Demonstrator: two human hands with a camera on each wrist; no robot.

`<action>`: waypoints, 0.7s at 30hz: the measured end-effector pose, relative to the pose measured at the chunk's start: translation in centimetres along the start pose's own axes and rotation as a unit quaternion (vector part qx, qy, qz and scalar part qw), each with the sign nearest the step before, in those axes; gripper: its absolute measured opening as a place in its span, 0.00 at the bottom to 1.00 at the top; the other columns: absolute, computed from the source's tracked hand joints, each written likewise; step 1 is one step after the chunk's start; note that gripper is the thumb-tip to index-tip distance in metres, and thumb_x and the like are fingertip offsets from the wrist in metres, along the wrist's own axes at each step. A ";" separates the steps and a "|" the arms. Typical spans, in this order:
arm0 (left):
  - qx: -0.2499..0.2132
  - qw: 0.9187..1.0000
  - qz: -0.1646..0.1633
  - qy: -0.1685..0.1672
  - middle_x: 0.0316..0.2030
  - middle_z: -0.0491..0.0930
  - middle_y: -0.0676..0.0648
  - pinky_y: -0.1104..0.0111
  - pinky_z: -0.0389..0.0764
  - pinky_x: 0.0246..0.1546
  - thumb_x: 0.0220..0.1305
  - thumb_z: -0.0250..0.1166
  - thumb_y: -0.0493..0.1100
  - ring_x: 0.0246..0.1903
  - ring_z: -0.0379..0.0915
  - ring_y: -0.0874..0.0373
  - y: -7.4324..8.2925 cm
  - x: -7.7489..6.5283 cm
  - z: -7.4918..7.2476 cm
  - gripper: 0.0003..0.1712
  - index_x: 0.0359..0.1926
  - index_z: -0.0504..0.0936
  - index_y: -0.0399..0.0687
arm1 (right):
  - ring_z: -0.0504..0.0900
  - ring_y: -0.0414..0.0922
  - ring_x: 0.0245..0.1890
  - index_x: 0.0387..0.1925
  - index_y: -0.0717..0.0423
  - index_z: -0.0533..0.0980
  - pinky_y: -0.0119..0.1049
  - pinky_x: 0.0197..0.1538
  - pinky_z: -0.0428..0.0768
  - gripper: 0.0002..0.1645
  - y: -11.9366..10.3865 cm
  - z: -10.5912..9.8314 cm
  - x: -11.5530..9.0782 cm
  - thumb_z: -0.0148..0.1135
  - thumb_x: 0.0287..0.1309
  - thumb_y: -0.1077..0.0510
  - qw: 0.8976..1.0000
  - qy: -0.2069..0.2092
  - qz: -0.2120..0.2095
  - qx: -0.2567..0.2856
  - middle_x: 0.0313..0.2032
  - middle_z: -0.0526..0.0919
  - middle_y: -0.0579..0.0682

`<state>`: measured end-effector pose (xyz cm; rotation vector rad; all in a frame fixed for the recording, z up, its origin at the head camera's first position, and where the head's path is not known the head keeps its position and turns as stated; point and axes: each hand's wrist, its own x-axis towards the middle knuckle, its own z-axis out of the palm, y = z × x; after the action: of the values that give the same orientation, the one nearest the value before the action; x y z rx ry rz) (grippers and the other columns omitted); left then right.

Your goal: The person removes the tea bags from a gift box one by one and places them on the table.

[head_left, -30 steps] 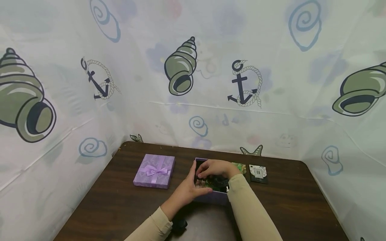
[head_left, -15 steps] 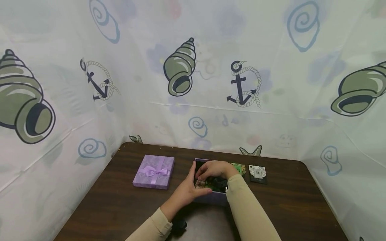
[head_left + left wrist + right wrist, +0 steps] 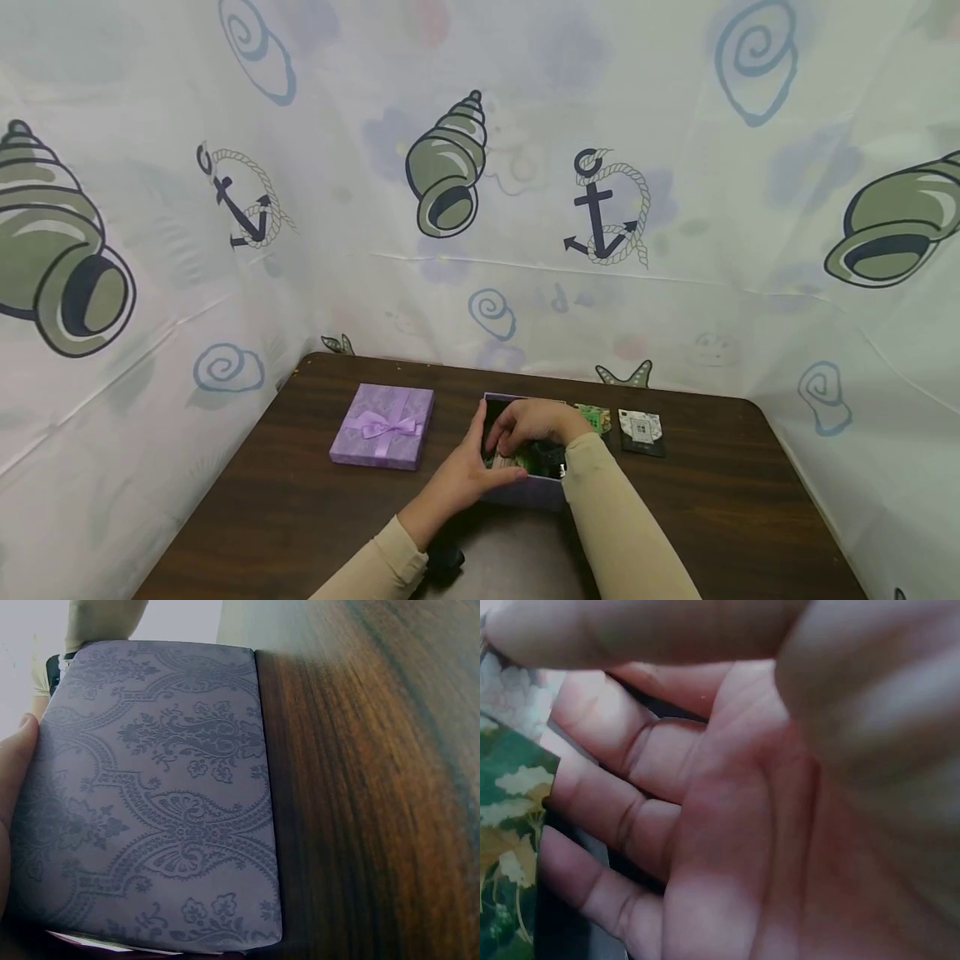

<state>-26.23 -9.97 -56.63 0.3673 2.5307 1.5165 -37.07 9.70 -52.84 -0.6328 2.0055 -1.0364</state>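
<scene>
A lidless purple gift box [image 3: 525, 493] stands on the table; its damask-patterned wall [image 3: 165, 787] fills much of the left wrist view. My left hand [image 3: 476, 468] holds the box at its near left corner, thumb along the front rim and fingers up the left side. My right hand [image 3: 532, 423] reaches into the box with bent fingers, the thumb and fingertips at a pale flowered card [image 3: 514, 690]. Beside it in the right wrist view is a green leaf-printed card [image 3: 510, 847]. A dark object [image 3: 551, 457] also lies in the box, partly hidden by the right hand.
The box's purple lid [image 3: 382, 427], tied with a ribbon bow, lies to the left on the brown wooden table [image 3: 720, 508]. Right of the box are a green-and-yellow card [image 3: 596, 418] and a white-and-black card [image 3: 642, 432]. A shell-printed cloth [image 3: 525, 292] hangs behind the table.
My right fingertips have shifted slightly within the box, and the pale card at them now shows more. The left hand, box, lid and outside cards stay in place.
</scene>
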 end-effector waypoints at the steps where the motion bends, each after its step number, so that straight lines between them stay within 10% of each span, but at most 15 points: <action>1: 0.000 1.000 0.000 0.000 0.85 0.55 0.32 0.34 0.74 0.70 0.61 0.79 0.68 0.78 0.66 0.32 -0.1 0.0 0.0 0.77 0.90 0.32 0.64 | 0.85 0.41 0.36 0.48 0.57 0.91 0.36 0.44 0.86 0.09 0.0 0.1 0.0 0.71 0.68 0.65 1.000 0.000 0.000 -0.002 0.40 0.93 0.51; 15: -0.011 1.000 0.005 -0.004 0.85 0.54 0.32 0.35 0.77 0.67 0.61 0.79 0.68 0.76 0.68 0.33 -0.4 0.1 0.1 0.77 0.90 0.31 0.66 | 0.83 0.42 0.33 0.42 0.55 0.91 0.37 0.41 0.85 0.06 -0.1 0.2 -0.3 0.71 0.68 0.65 0.999 0.003 -0.008 -0.033 0.38 0.92 0.49; 21: -0.009 1.000 0.007 -0.005 0.84 0.59 0.33 0.47 0.81 0.50 0.62 0.79 0.68 0.57 0.81 0.38 -0.2 0.1 -0.2 0.76 0.90 0.30 0.69 | 0.75 0.42 0.31 0.43 0.57 0.85 0.36 0.38 0.78 0.04 -0.3 0.1 -0.4 0.65 0.74 0.63 0.998 0.023 -0.027 -0.042 0.36 0.83 0.46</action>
<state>-26.37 -10.14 -56.70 0.3886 2.5108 1.5379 -36.77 9.76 -52.48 -0.7164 2.0921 -1.0103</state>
